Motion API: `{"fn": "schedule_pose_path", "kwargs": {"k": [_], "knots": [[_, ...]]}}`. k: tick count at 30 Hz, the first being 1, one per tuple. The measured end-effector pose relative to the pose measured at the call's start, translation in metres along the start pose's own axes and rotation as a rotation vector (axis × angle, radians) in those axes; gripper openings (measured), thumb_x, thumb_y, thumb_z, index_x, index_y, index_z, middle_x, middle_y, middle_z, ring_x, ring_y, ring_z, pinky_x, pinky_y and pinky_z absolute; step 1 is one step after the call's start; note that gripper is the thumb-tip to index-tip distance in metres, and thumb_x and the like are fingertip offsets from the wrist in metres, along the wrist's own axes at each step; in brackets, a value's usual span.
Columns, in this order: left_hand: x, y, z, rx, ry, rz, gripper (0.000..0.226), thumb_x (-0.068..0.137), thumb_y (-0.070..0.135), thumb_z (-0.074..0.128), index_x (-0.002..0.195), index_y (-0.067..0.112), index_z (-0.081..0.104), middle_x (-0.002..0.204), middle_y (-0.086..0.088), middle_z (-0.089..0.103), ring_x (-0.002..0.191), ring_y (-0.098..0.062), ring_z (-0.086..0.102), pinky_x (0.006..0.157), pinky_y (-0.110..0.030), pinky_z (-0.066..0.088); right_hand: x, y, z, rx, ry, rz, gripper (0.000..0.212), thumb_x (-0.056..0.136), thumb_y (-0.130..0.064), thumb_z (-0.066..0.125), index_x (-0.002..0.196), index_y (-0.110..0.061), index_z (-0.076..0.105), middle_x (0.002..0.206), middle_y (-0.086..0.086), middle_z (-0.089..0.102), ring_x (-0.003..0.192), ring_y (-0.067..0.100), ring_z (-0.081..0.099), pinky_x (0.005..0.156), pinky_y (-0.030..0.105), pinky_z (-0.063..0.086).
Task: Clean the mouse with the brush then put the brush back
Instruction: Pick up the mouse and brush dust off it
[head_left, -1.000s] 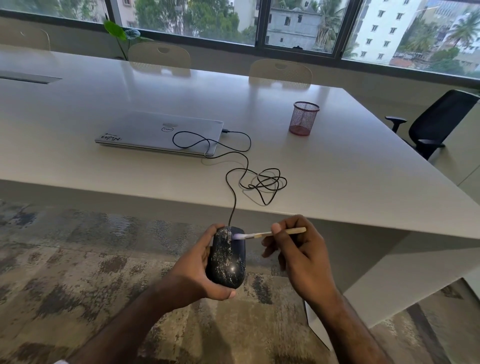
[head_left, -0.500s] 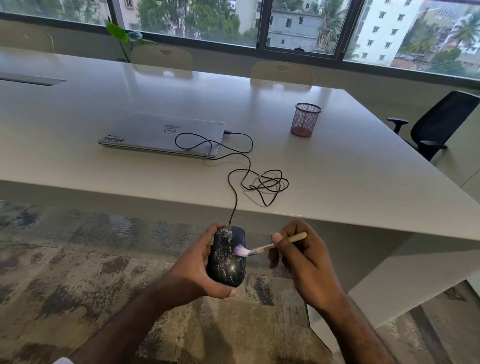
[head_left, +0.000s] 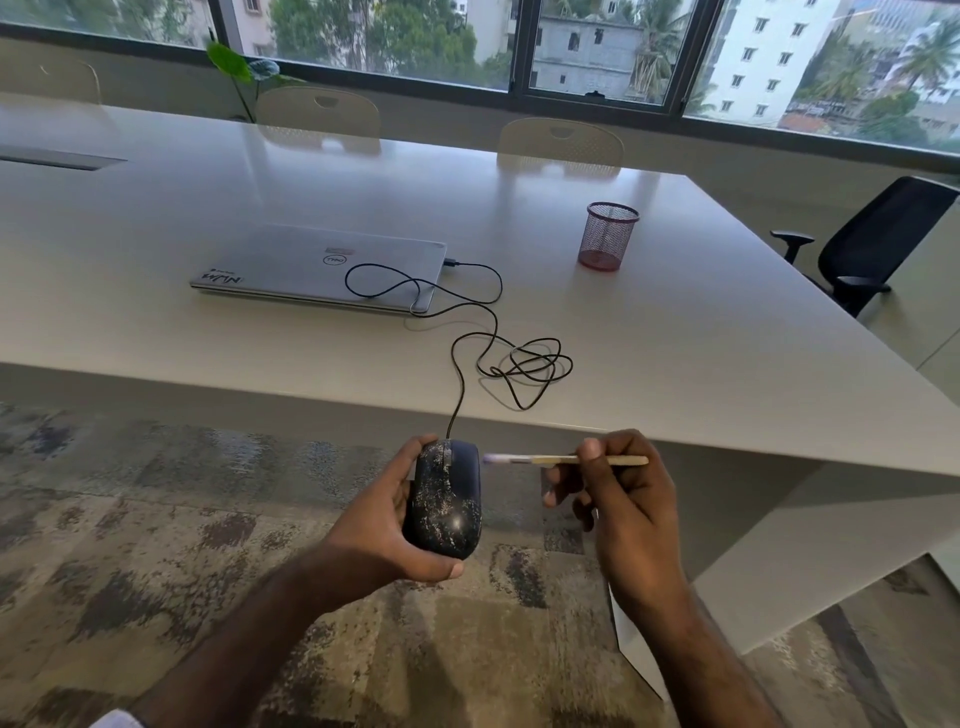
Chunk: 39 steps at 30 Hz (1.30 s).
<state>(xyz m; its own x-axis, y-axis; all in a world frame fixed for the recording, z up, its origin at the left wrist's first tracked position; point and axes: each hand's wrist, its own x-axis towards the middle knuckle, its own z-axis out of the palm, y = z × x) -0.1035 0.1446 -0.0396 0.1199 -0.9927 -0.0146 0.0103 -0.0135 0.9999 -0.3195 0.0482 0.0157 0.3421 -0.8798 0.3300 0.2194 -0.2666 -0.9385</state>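
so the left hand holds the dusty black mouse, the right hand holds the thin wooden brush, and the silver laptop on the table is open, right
Not quite: the head view shows the silver laptop lying closed on the white table. The rest stands: the left hand holds the dusty black mouse, and the right hand holds the thin wooden brush.

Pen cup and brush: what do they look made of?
Pen cup: looks like red wire mesh, probably coated metal; the table shows through its grid wall. Brush: pale matte handle, wood or plastic, can't tell; soft lilac bristles, likely synthetic, blurred.
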Motion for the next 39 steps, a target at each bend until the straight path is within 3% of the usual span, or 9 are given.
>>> {"fn": "schedule_pose_path", "kwargs": {"k": [8, 13, 17, 21, 25, 30, 39], "knots": [[0.002, -0.002, -0.003, -0.007, -0.005, 0.010, 0.109, 0.055, -0.009, 0.091, 0.132, 0.055, 0.049, 0.121, 0.009, 0.071, 0.116, -0.020, 0.070, 0.083, -0.032, 0.061, -0.004, 0.006, -0.001, 0.049, -0.023, 0.097, 0.030, 0.094, -0.033, 0.054, 0.081, -0.006, 0.054, 0.063, 0.015, 0.068, 0.048, 0.022, 0.059, 0.044, 0.020, 0.041], [0.003, 0.001, -0.001, -0.002, -0.016, 0.029, 0.107, 0.054, -0.006, 0.093, 0.132, 0.053, 0.050, 0.122, 0.008, 0.071, 0.117, -0.018, 0.069, 0.084, -0.030, 0.061, 0.002, 0.009, 0.002, 0.021, 0.074, 0.132, 0.025, 0.095, -0.034, 0.054, 0.088, -0.010, 0.055, 0.079, 0.017, 0.076, 0.059, 0.023, 0.067, 0.045, 0.026, 0.039], [0.004, 0.002, -0.002, 0.001, -0.015, 0.034, 0.109, 0.057, -0.010, 0.092, 0.137, 0.049, 0.047, 0.124, 0.005, 0.071, 0.116, -0.020, 0.070, 0.083, -0.031, 0.061, -0.003, 0.015, 0.000, 0.036, -0.027, 0.187, 0.026, 0.094, -0.034, 0.054, 0.083, -0.011, 0.055, 0.070, 0.016, 0.072, 0.053, 0.023, 0.062, 0.044, 0.024, 0.039], [0.003, 0.001, -0.004, 0.003, -0.006, 0.032, 0.107, 0.056, -0.009, 0.091, 0.134, 0.052, 0.049, 0.123, 0.008, 0.071, 0.115, -0.018, 0.070, 0.082, -0.028, 0.060, -0.003, 0.013, -0.003, 0.075, -0.027, 0.178, 0.028, 0.094, -0.032, 0.055, 0.082, -0.006, 0.054, 0.063, 0.016, 0.068, 0.048, 0.020, 0.059, 0.044, 0.020, 0.041], [0.005, 0.003, -0.005, 0.012, -0.011, 0.052, 0.105, 0.056, -0.008, 0.092, 0.134, 0.048, 0.050, 0.121, 0.008, 0.070, 0.117, -0.018, 0.069, 0.083, -0.027, 0.060, 0.001, 0.012, -0.001, 0.036, 0.054, 0.166, 0.026, 0.094, -0.035, 0.054, 0.086, -0.011, 0.054, 0.074, 0.017, 0.075, 0.058, 0.024, 0.066, 0.046, 0.023, 0.040], [0.008, 0.005, -0.007, 0.025, -0.007, 0.077, 0.102, 0.060, -0.023, 0.087, 0.131, 0.043, 0.053, 0.118, 0.002, 0.071, 0.113, -0.019, 0.070, 0.081, -0.026, 0.060, -0.005, 0.015, -0.003, 0.045, -0.020, 0.193, 0.021, 0.093, -0.031, 0.055, 0.080, -0.015, 0.057, 0.067, 0.018, 0.070, 0.053, 0.023, 0.060, 0.046, 0.023, 0.040], [0.013, 0.005, -0.009, 0.030, 0.015, 0.106, 0.104, 0.059, -0.021, 0.088, 0.124, 0.054, 0.057, 0.116, 0.006, 0.072, 0.110, -0.013, 0.072, 0.079, -0.023, 0.060, -0.006, 0.014, -0.003, 0.068, 0.002, 0.182, 0.020, 0.092, -0.031, 0.055, 0.079, -0.016, 0.057, 0.071, 0.021, 0.072, 0.057, 0.027, 0.063, 0.046, 0.024, 0.040]]}}
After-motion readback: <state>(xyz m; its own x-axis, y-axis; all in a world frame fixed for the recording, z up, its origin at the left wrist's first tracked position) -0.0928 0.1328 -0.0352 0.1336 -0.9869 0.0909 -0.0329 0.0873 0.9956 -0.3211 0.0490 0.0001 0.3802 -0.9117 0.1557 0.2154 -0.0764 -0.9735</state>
